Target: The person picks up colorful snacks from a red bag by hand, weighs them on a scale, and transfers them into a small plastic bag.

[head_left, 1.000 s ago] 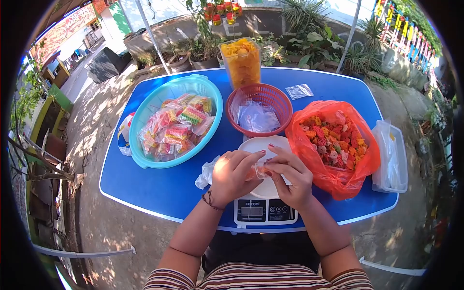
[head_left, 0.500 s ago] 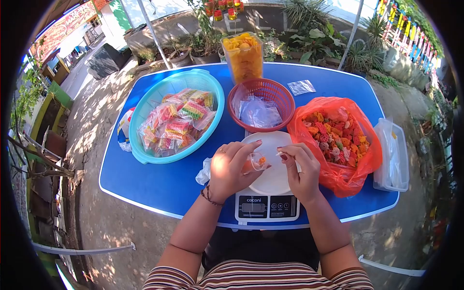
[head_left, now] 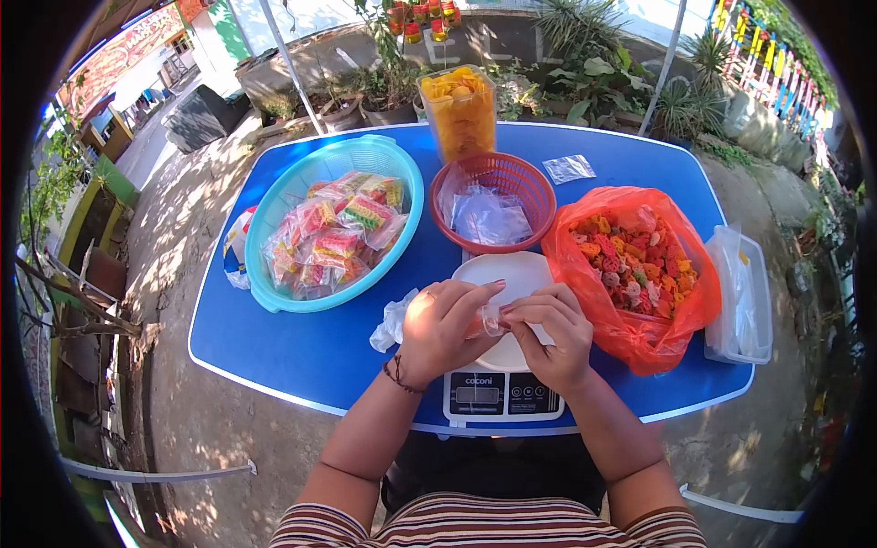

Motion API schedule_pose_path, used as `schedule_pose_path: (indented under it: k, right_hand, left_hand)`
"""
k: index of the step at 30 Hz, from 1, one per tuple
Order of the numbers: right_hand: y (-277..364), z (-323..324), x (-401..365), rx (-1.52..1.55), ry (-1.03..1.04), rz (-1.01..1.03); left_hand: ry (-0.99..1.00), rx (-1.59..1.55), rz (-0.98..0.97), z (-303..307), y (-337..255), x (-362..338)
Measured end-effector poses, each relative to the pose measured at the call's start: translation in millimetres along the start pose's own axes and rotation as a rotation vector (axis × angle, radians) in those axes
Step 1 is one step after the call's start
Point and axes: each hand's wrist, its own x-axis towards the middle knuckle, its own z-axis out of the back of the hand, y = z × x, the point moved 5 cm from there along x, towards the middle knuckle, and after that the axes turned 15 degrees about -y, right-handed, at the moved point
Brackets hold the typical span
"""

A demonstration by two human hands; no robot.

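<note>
My left hand (head_left: 443, 327) is wrapped round a small clear plastic bag (head_left: 488, 320) with something orange-red inside. The fingers of my right hand (head_left: 551, 336) pinch at the bag's right end, close to my left fingertips. Both hands are above a white round plate (head_left: 521, 274), which sits on a kitchen scale (head_left: 504, 395). Behind the plate, a red basket (head_left: 493, 245) holds clear empty bags. To the right, an orange-red plastic bag (head_left: 575, 315) lies open around many small coloured pieces.
A turquoise basket (head_left: 416, 196) with packed colourful bags stands left, a crumpled white plastic (head_left: 393, 321) beside my left wrist. At the back are a tall container of yellow pieces (head_left: 459, 114) and a flat packet (head_left: 568, 168). A clear box (head_left: 756, 301) stands right.
My right hand has moved left to the small bag, and its fingertips now meet the bag's end. My left hand still holds the bag, now turned slightly.
</note>
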Motion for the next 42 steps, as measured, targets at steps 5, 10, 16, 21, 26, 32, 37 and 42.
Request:
schedule_pose_path:
  k: [5,10,16,21,26,32,37,42]
  right_hand:
    - [-4,-5,-10,0.101,-0.066,-0.163]
    - [9,-1,-1,0.005,0.017,-0.057]
    - [1,-4,-6,-0.012,0.071,-0.065]
    - [-9,5,-3,0.022,-0.022,-0.12]
    - [-19,2,-9,0.285,-0.113,-0.44]
    - [-9,8,0,0.113,-0.026,-0.247]
    - [-6,5,1,0.051,0.055,-0.127]
    - [-11,14,1,0.031,-0.061,-0.126]
  left_hand:
    - [0.004,-0.005,-0.008,1,-5,-1]
    - [-0.097,-0.032,0.039,7,-4,0]
    - [-0.115,-0.096,0.079,7,-1,-6]
    - [-0.035,-0.334,0.281,7,2,1]
    - [0.055,-0.5,0.546,3,17,-10]
    - [0.002,-0.499,0.5,1,17,-8]
    - [0.021,-0.559,0.604,-3,17,-14]
    - [0.153,-0.597,0.61,-5,11,-11]
